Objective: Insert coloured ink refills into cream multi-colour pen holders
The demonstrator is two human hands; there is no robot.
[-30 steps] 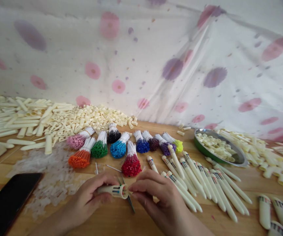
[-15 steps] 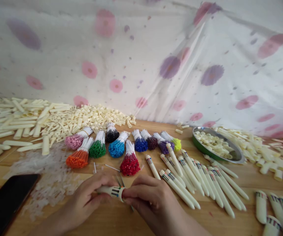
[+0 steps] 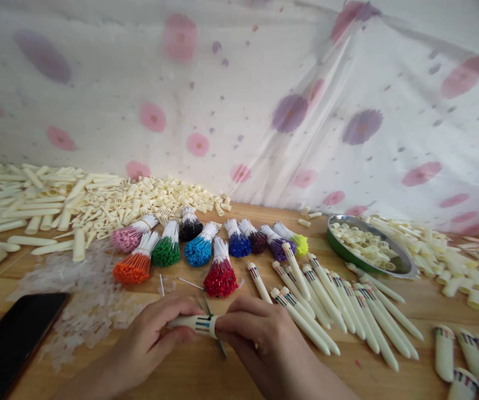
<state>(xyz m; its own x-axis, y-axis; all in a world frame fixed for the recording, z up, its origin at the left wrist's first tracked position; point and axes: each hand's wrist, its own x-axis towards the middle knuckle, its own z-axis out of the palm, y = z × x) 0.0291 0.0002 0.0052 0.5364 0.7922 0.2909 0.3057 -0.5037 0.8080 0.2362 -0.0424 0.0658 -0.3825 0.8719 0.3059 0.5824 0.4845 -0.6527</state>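
Note:
A cream multicolour pen [image 3: 201, 324] with slots round its top end lies level between my hands. My left hand [image 3: 156, 328] wraps its fingers and thumb round the barrel. At the slotted end, my right hand [image 3: 254, 328] pinches with thumb and fingertips; whatever small part sits between them is hidden. Behind the pen, tweezers [image 3: 221, 348] rest partly covered on the table. Just beyond stand bundles of coloured refills, among them a red bundle [image 3: 220, 275], a light blue bundle [image 3: 198, 250] and an orange bundle [image 3: 131, 271].
Several slotted pens [image 3: 325, 294] lie to the right, near a green-sided metal dish [image 3: 406, 266] of small cream parts. Cream barrels [image 3: 35, 211] are heaped at left. A phone [image 3: 18, 339] lies by clear plastic pieces [image 3: 76, 305]. A flowered sheet [image 3: 231, 94] hangs behind.
The pen has shifted slightly right and turned a little in my left hand, showing different slots. My right hand stays at its slotted end.

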